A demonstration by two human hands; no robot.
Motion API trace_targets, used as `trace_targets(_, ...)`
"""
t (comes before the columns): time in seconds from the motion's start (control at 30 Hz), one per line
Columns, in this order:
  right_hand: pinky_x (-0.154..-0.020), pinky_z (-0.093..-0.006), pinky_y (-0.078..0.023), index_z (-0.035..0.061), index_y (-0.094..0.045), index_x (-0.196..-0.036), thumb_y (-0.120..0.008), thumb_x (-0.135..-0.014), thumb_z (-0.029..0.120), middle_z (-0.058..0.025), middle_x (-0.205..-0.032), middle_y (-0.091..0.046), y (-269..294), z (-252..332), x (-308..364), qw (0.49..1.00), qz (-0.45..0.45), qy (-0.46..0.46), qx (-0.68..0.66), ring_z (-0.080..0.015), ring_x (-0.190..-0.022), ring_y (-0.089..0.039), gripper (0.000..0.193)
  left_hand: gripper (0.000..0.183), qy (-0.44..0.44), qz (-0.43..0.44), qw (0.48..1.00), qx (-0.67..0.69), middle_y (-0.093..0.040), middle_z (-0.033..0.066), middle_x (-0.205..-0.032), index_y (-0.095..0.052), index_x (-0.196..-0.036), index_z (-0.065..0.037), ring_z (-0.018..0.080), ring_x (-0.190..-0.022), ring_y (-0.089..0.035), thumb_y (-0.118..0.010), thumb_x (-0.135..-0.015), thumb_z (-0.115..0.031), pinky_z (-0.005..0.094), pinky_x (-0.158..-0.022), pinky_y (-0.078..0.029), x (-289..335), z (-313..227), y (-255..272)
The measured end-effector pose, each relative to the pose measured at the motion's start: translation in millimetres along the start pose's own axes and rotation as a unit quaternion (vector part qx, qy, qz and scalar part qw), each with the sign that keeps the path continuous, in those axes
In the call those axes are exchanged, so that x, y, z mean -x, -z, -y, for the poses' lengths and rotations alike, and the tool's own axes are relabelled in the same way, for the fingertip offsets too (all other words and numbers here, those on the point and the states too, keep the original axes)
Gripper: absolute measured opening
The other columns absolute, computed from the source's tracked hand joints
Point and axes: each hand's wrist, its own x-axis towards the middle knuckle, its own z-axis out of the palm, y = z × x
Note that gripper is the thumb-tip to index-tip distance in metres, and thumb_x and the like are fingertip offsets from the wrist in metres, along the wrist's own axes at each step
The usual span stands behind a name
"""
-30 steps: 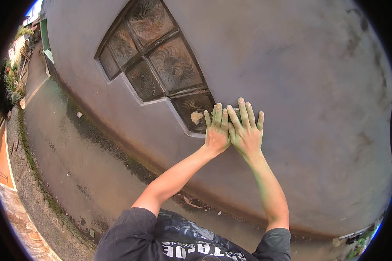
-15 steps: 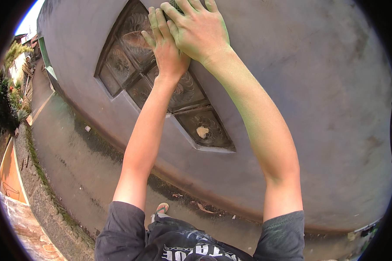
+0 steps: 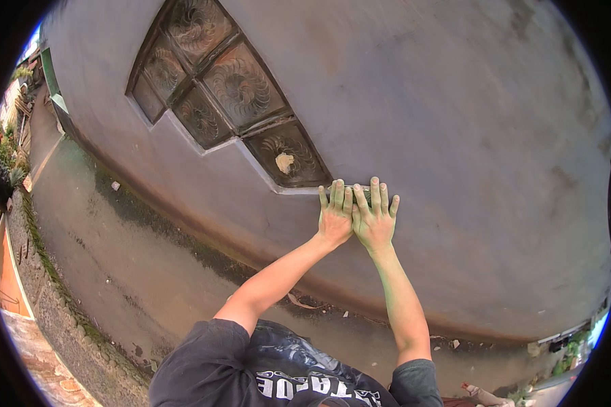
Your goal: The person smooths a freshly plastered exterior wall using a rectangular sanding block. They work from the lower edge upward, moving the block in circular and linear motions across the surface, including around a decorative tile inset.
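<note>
My left hand [image 3: 336, 218] and my right hand [image 3: 376, 220] lie flat and side by side against the grey plastered wall [image 3: 468, 163], just below and right of the glass-block panel's lower corner. Their fingers are stretched out and point up, and the thumbs meet in the middle. Greenish dust coats the fingers. Between and behind the fingers shows a sliver of a dark, flat thing with a pale edge [image 3: 367, 191]; my hands cover most of it, so I cannot tell its kind.
Patterned glass blocks [image 3: 237, 88] form a stepped panel set into the wall. A pale patch [image 3: 284, 163] sits on the lowest block. Along the wall's foot runs a concrete path [image 3: 142, 251] with scattered bits of debris. Plants [image 3: 8, 152] stand at the far left.
Both hands have swept down and to the right, from over the upper glass blocks to the wall beside the panel's lowest corner. My view has shifted slightly too.
</note>
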Motion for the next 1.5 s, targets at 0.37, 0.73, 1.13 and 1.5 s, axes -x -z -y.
trace_targets(0.37,-0.131,-0.0539,-0.01,0.0337,-0.056,-0.153,-0.055,-0.104,0.038,-0.0049,-0.169,-0.039,29.8,16.0,-260.1,0.996,-0.072,0.054,-0.012,-0.0217,-0.157,-0.033,0.048,0.078,-0.009,-0.082,0.994,-0.073,-0.013,0.0293,-0.172,-0.006,-0.167,0.004,0.0454,-0.161,-0.016,-0.048,-0.107,-0.024,0.073,-0.123,-0.003,-246.6,64.5,86.2)
trace_targets(0.73,-0.129,-0.0551,-0.018,0.0131,-0.06,-0.148,-0.05,-0.105,0.034,-0.0179,-0.164,-0.043,26.6,55.1,-387.5,0.979,-0.15,0.096,-0.097,-0.0315,-0.155,-0.035,0.05,0.084,-0.036,-0.103,0.987,-0.117,-0.009,0.0282,-0.172,-0.007,-0.165,0.004,0.0443,-0.162,-0.007,-0.055,-0.104,-0.029,0.0755,-0.122,-0.008,-350.7,133.4,142.3)
trace_targets(1.13,-0.132,-0.0521,-0.001,0.0338,-0.053,-0.156,-0.052,-0.106,0.037,-0.0045,-0.171,-0.037,5.3,4.6,-24.7,1.0,0.019,-0.007,0.001,-0.0218,-0.161,-0.026,0.05,0.082,-0.011,0.028,1.0,-0.004,-0.012,0.0262,-0.174,-0.008,-0.17,-0.006,0.0445,-0.162,-0.014,-0.054,-0.103,-0.023,0.0704,-0.125,0.0,-23.2,11.9,17.9)
trace_targets(1.5,-0.131,-0.0557,-0.009,0.0352,-0.057,-0.152,-0.056,-0.103,0.039,-0.0053,-0.169,-0.04,56.5,-7.7,-290.2,0.993,-0.118,0.028,0.0,-0.0234,-0.157,-0.035,0.049,0.073,-0.025,-0.115,0.99,-0.08,-0.022,0.0252,-0.172,-0.018,-0.168,-0.005,0.0417,-0.16,-0.023,-0.049,-0.106,-0.028,0.0723,-0.124,-0.003,-293.6,39.4,91.2)
